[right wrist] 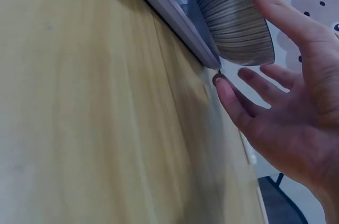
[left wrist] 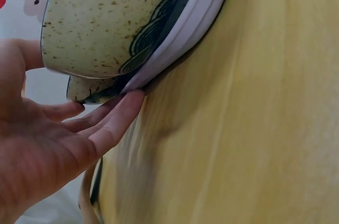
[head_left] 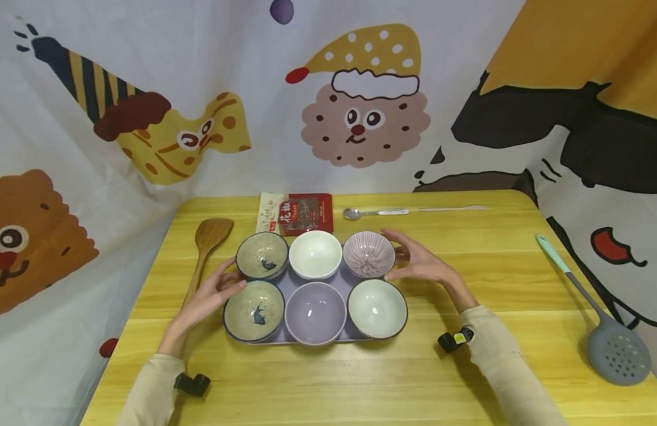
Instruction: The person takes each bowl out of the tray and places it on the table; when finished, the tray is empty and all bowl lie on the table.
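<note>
A red packet [head_left: 305, 213] lies at the back of the bench [head_left: 483, 367], behind the bowls; it carries white Chinese characters on its front, too small to read with certainty, and a pale card is tucked under its left edge. The bench is yellow wood with visible grain, closed in by hanging cloth printed with cartoon biscuits, sweets and a dark dog-like figure.

A lavender tray [head_left: 345, 283] sits at the middle of the bench, holding six bowls in two rows; most of its surface is covered by them.

The left hand [head_left: 208, 297] is at the tray's left edge, its fingers [left wrist: 117, 117] straight and relaxed, the tips touching the tray rim under a speckled bowl [head_left: 254, 311] painted with a fish. The right hand [head_left: 423, 264] is at the right edge beside a ribbed pink bowl [head_left: 369, 254], fingers [right wrist: 231, 98] spread, one tip at the tray's corner. Neither hand grips anything.

A wooden spatula [head_left: 207, 248] lies left of the tray, a metal spoon [head_left: 374, 212] at the back, and a grey slotted spatula [head_left: 600, 316] far right. Both forearms are cut off at the frame's lower edge.
</note>
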